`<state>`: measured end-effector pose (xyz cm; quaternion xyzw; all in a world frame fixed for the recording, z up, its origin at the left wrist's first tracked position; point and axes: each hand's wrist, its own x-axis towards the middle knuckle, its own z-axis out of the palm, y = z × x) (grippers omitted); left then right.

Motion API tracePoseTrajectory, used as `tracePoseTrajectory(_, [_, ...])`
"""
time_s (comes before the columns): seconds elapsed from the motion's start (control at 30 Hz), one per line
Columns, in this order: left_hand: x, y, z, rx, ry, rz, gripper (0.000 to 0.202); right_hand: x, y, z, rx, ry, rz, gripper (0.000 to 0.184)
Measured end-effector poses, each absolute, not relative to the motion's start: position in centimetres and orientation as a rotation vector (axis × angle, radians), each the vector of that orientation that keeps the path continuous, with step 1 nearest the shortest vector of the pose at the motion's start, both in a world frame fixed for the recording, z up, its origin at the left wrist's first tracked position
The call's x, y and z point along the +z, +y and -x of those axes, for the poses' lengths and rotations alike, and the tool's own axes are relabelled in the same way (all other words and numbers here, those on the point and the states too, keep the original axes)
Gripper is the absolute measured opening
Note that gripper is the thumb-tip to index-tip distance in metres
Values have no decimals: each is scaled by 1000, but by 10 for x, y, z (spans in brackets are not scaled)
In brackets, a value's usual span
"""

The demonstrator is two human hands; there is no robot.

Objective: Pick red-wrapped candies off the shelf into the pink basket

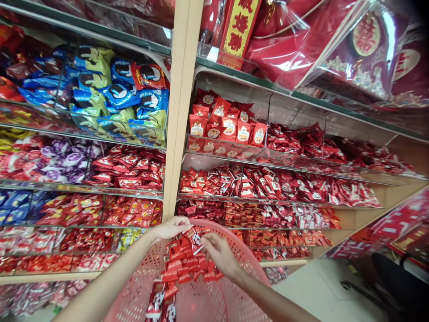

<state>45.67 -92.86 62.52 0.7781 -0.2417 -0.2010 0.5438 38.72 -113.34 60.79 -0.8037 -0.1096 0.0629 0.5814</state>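
Observation:
Over a pink plastic basket (pixel 250 268) with perforated walls, both of my hands are at one small red-and-white candy packet (pixel 195 240). My left hand (pixel 171 228) pinches its upper left edge with the fingertips. On the other side, my right hand (pixel 219 252) has its fingers closed at the packet's right edge. Below them, a heap of small red wrapped candies (pixel 182 261) lies against the basket's far side. Darker red packets with white print (pixel 156 302) rest nearer to me in the basket.
Shelves with clear fronts hold red packets (pixel 229 127), blue and green packets (pixel 120 91) and purple-white candies (pixel 72 158). A wooden upright (pixel 181 112) divides them. At lower right, a black chair (pixel 395 277) stands on the pale floor (pixel 301 295).

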Motion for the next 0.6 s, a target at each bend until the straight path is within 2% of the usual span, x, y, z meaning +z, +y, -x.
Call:
tracePoseTrajectory(0.13, [630, -929, -454, -483, -599, -1852, 45, 607, -1126, -387, 504, -196, 1715, 42])
tracePoseTrajectory(0.6, [625, -927, -455, -432, -652, -1849, 41, 606, -1130, -383, 474, -28, 1595, 47])
